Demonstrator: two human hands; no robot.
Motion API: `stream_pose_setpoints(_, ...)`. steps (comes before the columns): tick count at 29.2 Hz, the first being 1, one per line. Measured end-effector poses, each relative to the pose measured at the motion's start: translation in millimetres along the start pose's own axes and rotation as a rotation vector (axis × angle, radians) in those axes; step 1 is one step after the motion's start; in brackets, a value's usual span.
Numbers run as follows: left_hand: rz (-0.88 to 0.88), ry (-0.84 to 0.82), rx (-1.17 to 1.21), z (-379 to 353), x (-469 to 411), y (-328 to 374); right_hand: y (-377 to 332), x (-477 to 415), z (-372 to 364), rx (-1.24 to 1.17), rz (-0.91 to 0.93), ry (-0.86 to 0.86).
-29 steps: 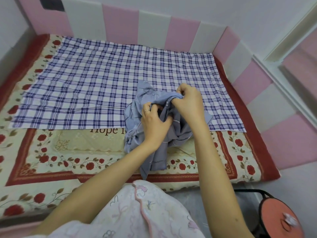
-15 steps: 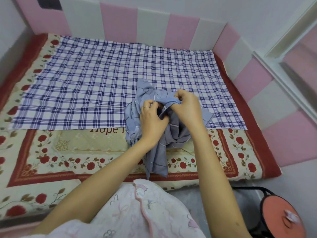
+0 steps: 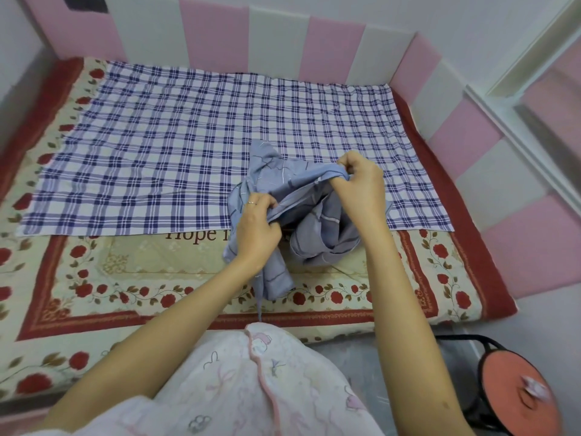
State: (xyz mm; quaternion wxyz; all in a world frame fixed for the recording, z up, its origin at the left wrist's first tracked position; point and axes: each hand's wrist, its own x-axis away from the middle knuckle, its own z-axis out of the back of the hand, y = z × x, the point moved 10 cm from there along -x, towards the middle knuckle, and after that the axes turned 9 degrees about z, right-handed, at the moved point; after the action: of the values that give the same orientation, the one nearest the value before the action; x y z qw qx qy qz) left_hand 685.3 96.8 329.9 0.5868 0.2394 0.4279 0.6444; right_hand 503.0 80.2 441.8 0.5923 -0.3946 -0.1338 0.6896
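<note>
A crumpled grey-blue garment (image 3: 323,234) with thin line pattern lies bunched at the near edge of a blue and white checked cloth (image 3: 176,152) spread on the bed. My left hand (image 3: 256,229), a ring on one finger, grips one end of a stretched hem of the garment. My right hand (image 3: 358,187) pinches the same hem further right and a little higher. The hem runs taut between the two hands. Part of the garment hangs down below my left wrist.
The bed carries a cream quilt with red roses (image 3: 125,278) and a red border. Pink and white padded panels (image 3: 220,42) wall the bed at the back and right. A round orange stool (image 3: 518,391) stands on the floor at the lower right.
My hands have drawn apart along the garment's edge, the right going right and up, the left staying near. The hem now stretches between them and the bundle has opened somewhat.
</note>
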Motion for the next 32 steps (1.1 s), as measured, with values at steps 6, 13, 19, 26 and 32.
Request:
stream_pose_setpoints(6, -0.101, 0.001, 0.002, 7, 15, -8, 3, -2, -1, -0.021, -0.001, 0.012)
stream_pose_setpoints(13, -0.151, 0.051, 0.106, 39, -1, -6, 3, -10, 1, -0.039, 0.005, -0.054)
stream_pose_setpoints(19, -0.151, -0.047, 0.059, 28, -1, -6, -4, -15, 0, -0.061, 0.024, -0.065)
stream_pose_setpoints(26, -0.467, -0.197, -0.340, -30, 46, 1, -6, -17, -3, -0.065, -0.009, -0.038)
stream_pose_setpoints(32, 0.013, -0.105, -0.291, -43, 27, -23, -9, -13, -9, -0.100, -0.023, -0.026)
